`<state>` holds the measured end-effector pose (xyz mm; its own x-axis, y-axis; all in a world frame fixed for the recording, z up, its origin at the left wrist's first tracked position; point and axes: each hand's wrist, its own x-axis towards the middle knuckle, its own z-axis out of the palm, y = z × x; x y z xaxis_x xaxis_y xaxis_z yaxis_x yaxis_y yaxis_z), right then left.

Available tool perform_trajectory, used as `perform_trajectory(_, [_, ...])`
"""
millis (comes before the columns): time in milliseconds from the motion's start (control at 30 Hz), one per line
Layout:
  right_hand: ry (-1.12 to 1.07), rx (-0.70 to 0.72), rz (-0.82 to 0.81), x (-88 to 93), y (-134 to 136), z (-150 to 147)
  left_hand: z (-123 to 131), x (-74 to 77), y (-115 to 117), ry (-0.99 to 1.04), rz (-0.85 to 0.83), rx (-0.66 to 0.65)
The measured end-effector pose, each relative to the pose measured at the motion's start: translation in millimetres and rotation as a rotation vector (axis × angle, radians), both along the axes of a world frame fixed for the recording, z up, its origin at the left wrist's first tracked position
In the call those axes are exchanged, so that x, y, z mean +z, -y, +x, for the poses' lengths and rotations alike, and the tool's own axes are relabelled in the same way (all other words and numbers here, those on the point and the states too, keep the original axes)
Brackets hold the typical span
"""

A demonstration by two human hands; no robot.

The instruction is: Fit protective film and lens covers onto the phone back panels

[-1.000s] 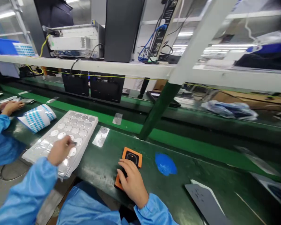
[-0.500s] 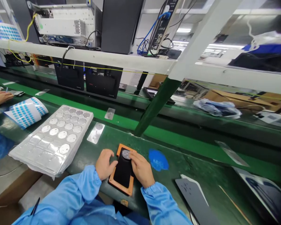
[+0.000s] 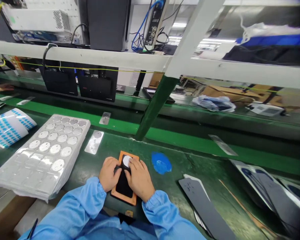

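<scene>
Orange jig plate [image 3: 123, 199] lies on the worktop [image 3: 176, 190] directly before the person, its long axis running away from the body and leaning slightly right at the far end. A black pad [image 3: 122, 185] fills its middle along that same axis, and a white round disc [image 3: 126, 161] sits on the pad's far end. The left hand [image 3: 109, 174] lies just to the near left of the disc, its fingers [image 3: 116, 170] curled over the pad's edge. The right hand [image 3: 139, 179] comes in from the other side, its fingers [image 3: 132, 163] close together with their tips on the disc. Whether either hand pinches anything is hard to tell from this view. To the left lies a clear blister tray [image 3: 40, 156] of round discs in rows, with a metal plate [image 3: 94, 142] just beside it and a blue-dotted sheet [image 3: 8, 128] beyond. A blue blob [image 3: 161, 163] lies just right of the orange jig plate, and dark grey sheets [image 3: 202, 208] lie nearer the right edge. Above runs a white shelf [image 3: 77, 55] carrying electronics units, and a co-worker's hand [image 3: 1, 87] shows at far left.
</scene>
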<state>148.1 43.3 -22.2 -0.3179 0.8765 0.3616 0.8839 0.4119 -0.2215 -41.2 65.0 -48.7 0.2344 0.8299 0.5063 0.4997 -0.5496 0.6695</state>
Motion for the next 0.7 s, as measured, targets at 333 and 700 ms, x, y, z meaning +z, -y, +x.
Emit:
perform_trajectory(333, [0.002, 0.015, -0.022, 0.5, 6.7, 4.4, 16.4, 12.4, -13.8, -0.176, 0.027, -0.073])
perform_trajectory(700, [0.146, -0.762, 0.071, 1.8, 90.2, 184.7, 27.2, 7.5, -13.3, -0.411, 0.071, -0.037])
